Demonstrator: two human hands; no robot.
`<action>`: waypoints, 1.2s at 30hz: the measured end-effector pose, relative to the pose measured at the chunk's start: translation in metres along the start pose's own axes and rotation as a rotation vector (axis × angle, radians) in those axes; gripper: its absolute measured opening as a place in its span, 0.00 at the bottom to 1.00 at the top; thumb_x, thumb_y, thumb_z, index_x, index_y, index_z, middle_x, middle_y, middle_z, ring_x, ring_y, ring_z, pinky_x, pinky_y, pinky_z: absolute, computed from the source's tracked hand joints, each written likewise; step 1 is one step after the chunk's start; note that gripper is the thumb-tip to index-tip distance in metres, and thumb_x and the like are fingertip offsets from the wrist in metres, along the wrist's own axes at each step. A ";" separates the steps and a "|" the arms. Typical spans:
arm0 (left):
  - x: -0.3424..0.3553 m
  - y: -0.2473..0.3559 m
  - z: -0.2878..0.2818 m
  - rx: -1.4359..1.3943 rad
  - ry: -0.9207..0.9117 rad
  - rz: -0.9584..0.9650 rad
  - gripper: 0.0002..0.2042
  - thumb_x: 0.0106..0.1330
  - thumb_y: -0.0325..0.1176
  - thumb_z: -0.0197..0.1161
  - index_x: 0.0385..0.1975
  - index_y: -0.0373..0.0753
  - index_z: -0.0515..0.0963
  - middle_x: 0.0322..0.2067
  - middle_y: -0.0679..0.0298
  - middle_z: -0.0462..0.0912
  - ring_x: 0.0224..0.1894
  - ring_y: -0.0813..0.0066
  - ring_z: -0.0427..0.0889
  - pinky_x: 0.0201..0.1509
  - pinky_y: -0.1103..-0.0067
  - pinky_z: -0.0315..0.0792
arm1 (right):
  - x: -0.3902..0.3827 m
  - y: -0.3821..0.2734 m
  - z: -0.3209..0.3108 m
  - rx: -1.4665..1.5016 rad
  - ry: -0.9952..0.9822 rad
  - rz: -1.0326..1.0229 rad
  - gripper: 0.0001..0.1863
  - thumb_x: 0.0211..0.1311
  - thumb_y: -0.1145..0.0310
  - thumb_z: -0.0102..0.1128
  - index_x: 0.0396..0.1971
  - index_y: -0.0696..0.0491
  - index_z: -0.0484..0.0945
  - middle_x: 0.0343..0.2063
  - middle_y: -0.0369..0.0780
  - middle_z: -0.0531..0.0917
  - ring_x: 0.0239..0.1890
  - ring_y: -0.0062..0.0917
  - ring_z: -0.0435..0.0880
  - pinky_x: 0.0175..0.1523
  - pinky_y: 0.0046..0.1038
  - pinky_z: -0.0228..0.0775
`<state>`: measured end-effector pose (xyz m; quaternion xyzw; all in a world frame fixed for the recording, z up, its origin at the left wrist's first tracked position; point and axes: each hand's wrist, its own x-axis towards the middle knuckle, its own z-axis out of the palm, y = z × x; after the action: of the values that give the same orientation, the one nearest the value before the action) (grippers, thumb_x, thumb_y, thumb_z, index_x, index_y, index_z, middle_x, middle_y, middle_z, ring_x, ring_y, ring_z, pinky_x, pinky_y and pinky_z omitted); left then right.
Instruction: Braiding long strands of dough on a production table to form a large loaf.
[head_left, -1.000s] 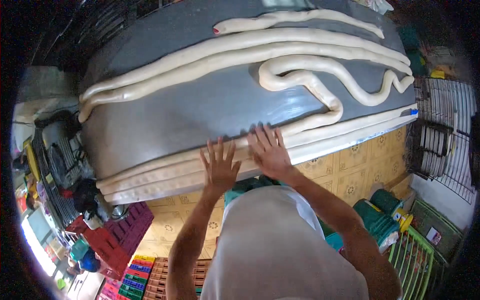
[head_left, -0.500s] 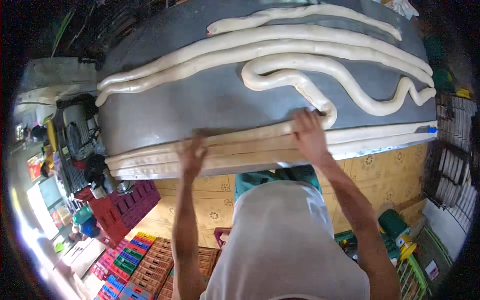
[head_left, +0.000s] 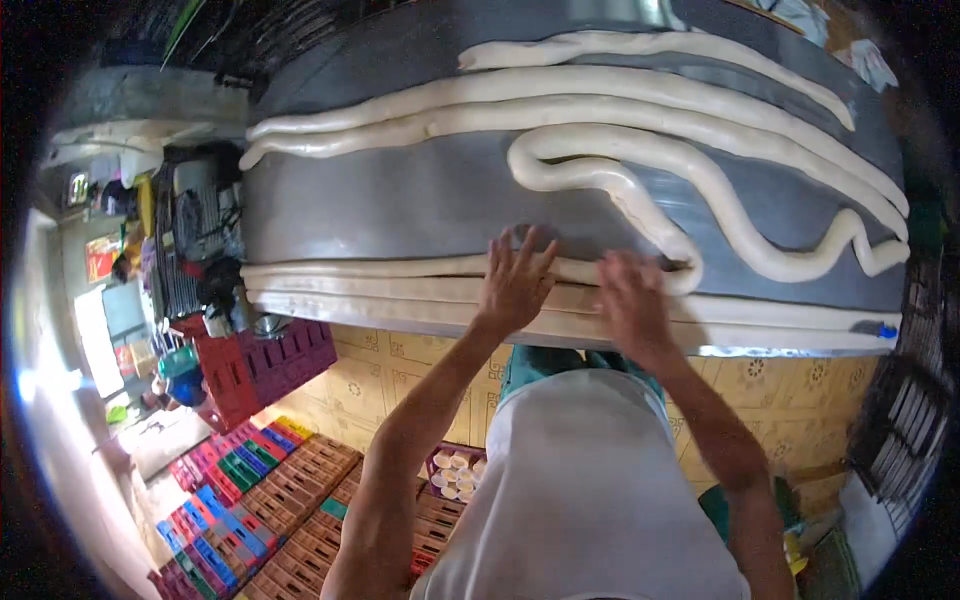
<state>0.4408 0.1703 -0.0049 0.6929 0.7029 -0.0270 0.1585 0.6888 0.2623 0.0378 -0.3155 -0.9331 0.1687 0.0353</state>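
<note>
Dough [head_left: 578, 270] lies at 6 o'clock on the table [head_left: 380, 210], under our left hand [head_left: 516, 285], fingers spread; our right hand [head_left: 634, 300] blurs, grip unclear. Uneven pressure could tear it.

Left head-worn fisheye, facing steeply down, torso [head_left: 590, 480] close below, worktable [head_left: 390, 205] farther out

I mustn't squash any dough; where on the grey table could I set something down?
Widest bare patch of smooth grey tabletop: left of the winding pale dough rope, between two long pale dough ropes and the straight pale strands along the near side. Crowded: the right half, and the near side under left hand and right hand.
</note>
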 end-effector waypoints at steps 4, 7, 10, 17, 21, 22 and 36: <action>0.003 0.001 0.009 -0.127 0.234 -0.162 0.37 0.81 0.58 0.52 0.84 0.47 0.57 0.84 0.49 0.54 0.84 0.29 0.47 0.82 0.34 0.42 | 0.046 -0.024 0.049 -0.197 0.150 0.095 0.35 0.77 0.55 0.55 0.74 0.61 0.69 0.76 0.51 0.69 0.78 0.48 0.65 0.79 0.58 0.55; -0.025 -0.007 0.008 -0.279 0.133 -0.100 0.36 0.79 0.56 0.55 0.83 0.46 0.61 0.84 0.50 0.55 0.83 0.30 0.49 0.82 0.35 0.44 | 0.028 -0.031 0.042 -0.025 0.022 0.100 0.33 0.75 0.61 0.57 0.74 0.62 0.68 0.75 0.54 0.70 0.76 0.52 0.67 0.80 0.57 0.56; -0.053 -0.024 -0.004 -0.128 -0.162 -0.050 0.34 0.81 0.53 0.54 0.84 0.50 0.60 0.85 0.52 0.52 0.84 0.31 0.47 0.83 0.35 0.39 | 0.013 -0.053 0.030 0.055 -0.121 0.274 0.37 0.73 0.61 0.61 0.77 0.60 0.64 0.77 0.57 0.66 0.81 0.55 0.61 0.84 0.60 0.45; -0.026 -0.064 -0.019 -0.129 0.209 -0.154 0.31 0.81 0.51 0.53 0.82 0.52 0.62 0.84 0.49 0.52 0.84 0.31 0.46 0.81 0.32 0.42 | 0.085 -0.103 0.053 -0.113 0.117 0.283 0.42 0.76 0.47 0.56 0.80 0.57 0.62 0.78 0.56 0.63 0.81 0.56 0.60 0.82 0.64 0.46; -0.049 -0.062 -0.021 -0.153 0.030 0.006 0.35 0.80 0.55 0.55 0.83 0.54 0.60 0.84 0.49 0.52 0.85 0.32 0.45 0.81 0.30 0.39 | 0.057 -0.101 0.040 -0.051 -0.156 0.132 0.42 0.75 0.51 0.56 0.82 0.55 0.57 0.78 0.57 0.63 0.81 0.57 0.59 0.81 0.67 0.45; -0.058 -0.058 -0.025 -0.124 -0.102 -0.008 0.37 0.79 0.56 0.59 0.84 0.51 0.60 0.85 0.47 0.50 0.85 0.32 0.44 0.79 0.27 0.40 | 0.049 -0.103 0.033 -0.115 -0.333 0.150 0.49 0.73 0.48 0.63 0.85 0.51 0.50 0.82 0.55 0.55 0.84 0.57 0.52 0.84 0.65 0.39; -0.086 -0.138 0.002 -0.129 0.028 -0.197 0.38 0.78 0.52 0.64 0.83 0.46 0.61 0.86 0.60 0.53 0.86 0.48 0.51 0.84 0.36 0.40 | 0.019 -0.010 -0.028 0.420 0.012 0.336 0.34 0.67 0.65 0.70 0.70 0.62 0.74 0.60 0.57 0.83 0.61 0.50 0.83 0.68 0.49 0.74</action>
<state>0.3052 0.0819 -0.0095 0.6090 0.7701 0.0126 0.1895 0.6726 0.2746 0.0662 -0.4528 -0.8120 0.3600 0.0767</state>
